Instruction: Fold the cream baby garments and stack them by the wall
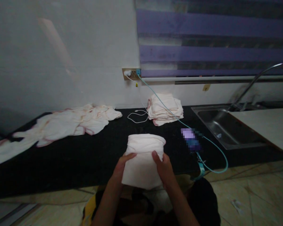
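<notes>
Holding one pale cloth (143, 168) between them: left hand (124, 163) and right hand (163, 162), one at each side edge, thumbs on top, remaining fingers mostly hidden beneath. Cloth: folded into a compact piece, far end gathered in a thick band; located over the near edge of the black desk (73, 163); whether it rests there cannot be told. Beyond: one stack of folded cloths (162, 104), layers too merged to count, a teal cable (220, 151) crossing it. To the left: one crumpled heap of cloth (70, 124), cut off at the edge of view. Progress, as judged: stack folded, held piece well along, heap left unfolded. Also present: one white cable (139, 122), looped; one pixelated object (191, 139), unreadable. Far right: one sink (226, 125), partly covered by a pale board (264, 125).
</notes>
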Available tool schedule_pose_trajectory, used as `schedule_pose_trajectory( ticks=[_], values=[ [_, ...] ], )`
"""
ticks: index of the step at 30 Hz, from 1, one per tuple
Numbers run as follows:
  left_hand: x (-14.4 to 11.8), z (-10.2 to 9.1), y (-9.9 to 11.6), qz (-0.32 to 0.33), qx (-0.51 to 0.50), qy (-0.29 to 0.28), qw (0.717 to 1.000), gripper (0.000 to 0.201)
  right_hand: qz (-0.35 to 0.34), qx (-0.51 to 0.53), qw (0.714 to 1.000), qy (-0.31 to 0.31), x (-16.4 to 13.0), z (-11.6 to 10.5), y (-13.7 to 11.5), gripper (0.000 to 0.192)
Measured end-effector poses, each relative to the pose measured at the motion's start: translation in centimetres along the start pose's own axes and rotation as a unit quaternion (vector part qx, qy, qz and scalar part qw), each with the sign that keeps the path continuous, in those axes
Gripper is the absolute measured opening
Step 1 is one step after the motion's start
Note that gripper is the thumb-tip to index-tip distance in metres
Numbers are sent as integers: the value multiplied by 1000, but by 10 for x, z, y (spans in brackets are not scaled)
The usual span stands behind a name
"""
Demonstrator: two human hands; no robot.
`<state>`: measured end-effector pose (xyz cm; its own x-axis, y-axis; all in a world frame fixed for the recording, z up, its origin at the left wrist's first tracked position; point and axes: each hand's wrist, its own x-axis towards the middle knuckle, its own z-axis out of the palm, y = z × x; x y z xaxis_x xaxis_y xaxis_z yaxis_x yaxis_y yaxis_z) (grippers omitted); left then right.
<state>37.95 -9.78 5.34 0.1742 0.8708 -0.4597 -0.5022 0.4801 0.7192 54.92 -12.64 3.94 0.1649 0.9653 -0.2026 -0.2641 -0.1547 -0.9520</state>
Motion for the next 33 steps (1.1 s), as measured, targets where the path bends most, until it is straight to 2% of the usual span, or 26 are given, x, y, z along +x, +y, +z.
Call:
schedule_pose_trajectory(
  ticks=[5, 10, 13, 16, 18, 20, 22, 24, 25, 27, 30, 33],
  values=[
    [-9, 5, 0, -2, 64, -28, 998, 74, -11, -33, 998, 52, 1, -1, 3, 80],
    [-7, -5, -4, 7, 113, -71, 991, 68, -100, -109, 988, 34, 1, -12, 5, 65],
    [2, -10, -3, 97, 148, -52, 983, 67, -126, -128, 984, -12, 3, -25, 5, 57],
    [9, -8, 11, 206, 233, 5, 950, 64, -160, -159, 974, -32, 8, -42, -4, 54],
    [9, -3, 25, 257, 295, -10, 920, 53, -187, -184, 964, -46, 11, -52, -16, 54],
    [7, 0, 39, 313, 380, -85, 866, 39, -227, -207, 947, -99, 15, -60, -27, 50],
    [7, -3, 49, 376, 483, -162, 774, 32, -291, -251, 912, -146, 19, -67, -31, 45],
    [11, -14, 49, 416, 575, -203, 675, 39, -352, -321, 868, -143, 25, -74, -24, 42],
    [16, -22, 45, 420, 609, -213, 637, 43, -373, -357, 846, -133, 27, -77, -17, 42],
    [26, -41, 31, 401, 665, -235, 584, 50, -392, -419, 810, -116, 30, -83, 2, 45],
    [36, -66, 4, 363, 704, -258, 552, 59, -375, -493, 782, -68, 28, -88, 26, 52],
    [31, -74, -15, 353, 701, -257, 564, 66, -302, -547, 780, -31, 22, -89, 33, 59]
  ],
)
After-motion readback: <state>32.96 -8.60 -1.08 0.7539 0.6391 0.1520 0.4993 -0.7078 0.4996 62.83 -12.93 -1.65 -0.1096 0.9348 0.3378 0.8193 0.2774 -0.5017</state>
